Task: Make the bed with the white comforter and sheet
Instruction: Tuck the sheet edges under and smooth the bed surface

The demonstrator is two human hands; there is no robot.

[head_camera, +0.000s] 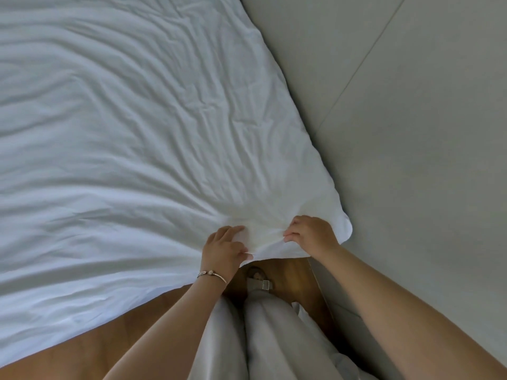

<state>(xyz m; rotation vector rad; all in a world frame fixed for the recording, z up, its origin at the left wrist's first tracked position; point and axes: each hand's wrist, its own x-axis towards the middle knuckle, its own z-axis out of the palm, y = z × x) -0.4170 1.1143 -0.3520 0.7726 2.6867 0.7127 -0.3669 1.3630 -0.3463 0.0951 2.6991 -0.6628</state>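
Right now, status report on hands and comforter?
Left hand and right hand both pinch the comforter edge near its corner. Comforter wrinkled. Nothing obstructing.

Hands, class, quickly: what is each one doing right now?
Left hand: closed, pinching the edge of the wrinkled white fabric comforter.
Right hand: closed, gripping the same comforter near its corner.

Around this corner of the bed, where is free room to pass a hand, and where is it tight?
Free: the wooden floor strip below the white comforter's near edge, left of the left arm. Tight: the gap between the comforter's corner and the grey wall, where the left hand and right hand both grip the edge, above the sandalled foot.
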